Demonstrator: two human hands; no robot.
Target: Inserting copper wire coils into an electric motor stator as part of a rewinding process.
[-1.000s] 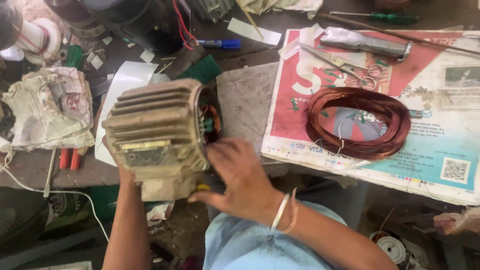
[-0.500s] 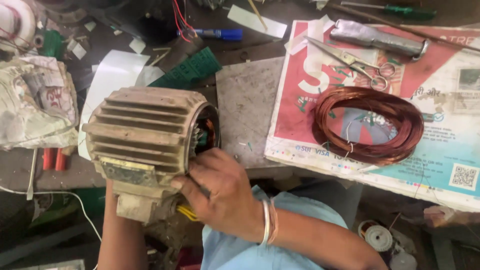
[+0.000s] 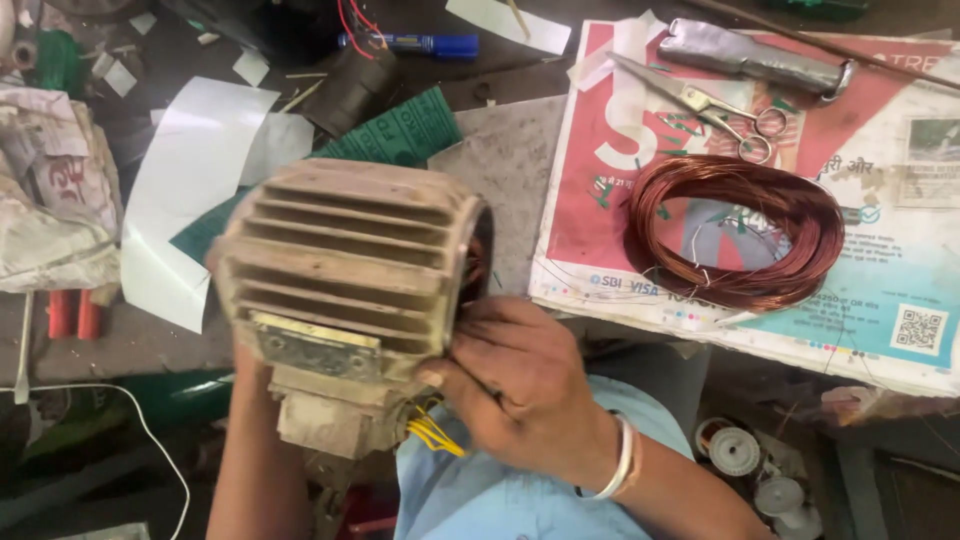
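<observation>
- Head view looks down on a ribbed grey motor housing (image 3: 345, 265) held up over the person's lap, just in front of a cluttered workbench (image 3: 505, 170).
- Most of the left hand (image 3: 232, 345) is hidden behind the housing; only its edge and the forearm show below, so whether its fingers are curled or spread cannot be told — it seems to bear the housing from behind.
- The right hand (image 3: 525, 385) is closed on the housing's open right end, thumb against the rim, fingers bent toward the opening; a pale bangle (image 3: 620, 460) sits on the wrist.
- The housing's inside is hard to make out: a dark slit with a hint of copper-coloured winding shows at the right rim, nothing more.
- Yellow wires (image 3: 432, 432) come out beneath the housing, by its boxy base; where they end is hidden by the right hand.
- On the bench, a coil of copper wire (image 3: 735, 232) lies on a printed newspaper sheet (image 3: 890, 250), well apart from the hands; scissors (image 3: 700, 105) and a grey metal tool (image 3: 750, 58) lie beyond it.
- A blue marker (image 3: 425, 44) lies near the top edge, and small wire spools (image 3: 735, 450) sit low at the right, partly cut off.
</observation>
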